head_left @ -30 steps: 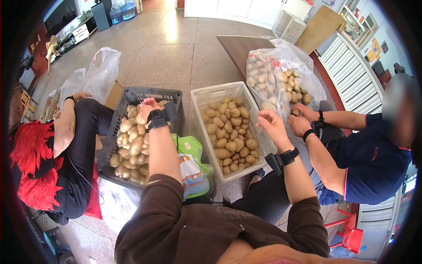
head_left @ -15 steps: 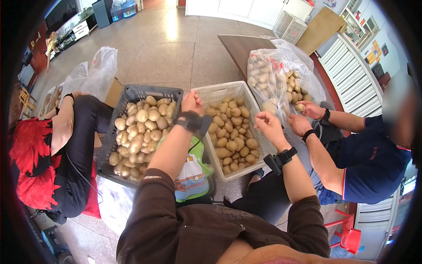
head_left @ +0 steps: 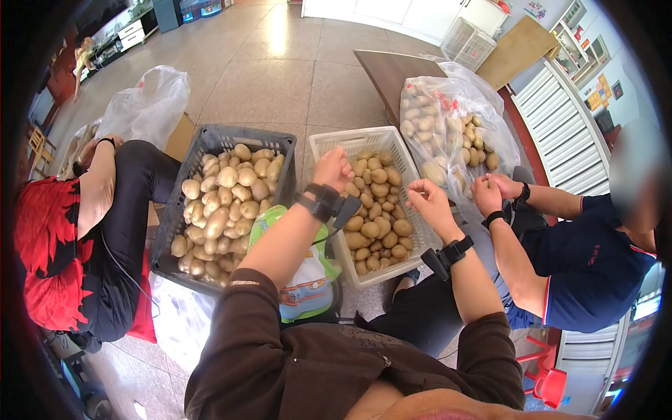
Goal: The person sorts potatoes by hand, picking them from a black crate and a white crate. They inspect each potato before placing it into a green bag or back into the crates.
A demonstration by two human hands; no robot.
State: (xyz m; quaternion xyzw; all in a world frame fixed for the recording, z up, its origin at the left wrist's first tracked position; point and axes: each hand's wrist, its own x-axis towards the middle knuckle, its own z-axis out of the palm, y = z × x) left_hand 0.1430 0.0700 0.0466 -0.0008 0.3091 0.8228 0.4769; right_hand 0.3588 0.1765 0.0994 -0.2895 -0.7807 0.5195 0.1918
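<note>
Many smooth, rounded potatoes (head_left: 381, 225) in plastic crates (head_left: 387, 274)

Tiled floor (head_left: 259, 87) with bright glare
White cabinets (head_left: 399, 12) at the far edge, blue water bottles (head_left: 190, 10) to their left, red chair (head_left: 553, 387) at lower right

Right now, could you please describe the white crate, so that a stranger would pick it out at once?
On the tiled floor, find the black crate of potatoes. Right of it stands the white crate, also holding potatoes; the left hand appears over it, the right hand at its right rim. Its pale plastic sets it apart from its dark neighbour.
</note>
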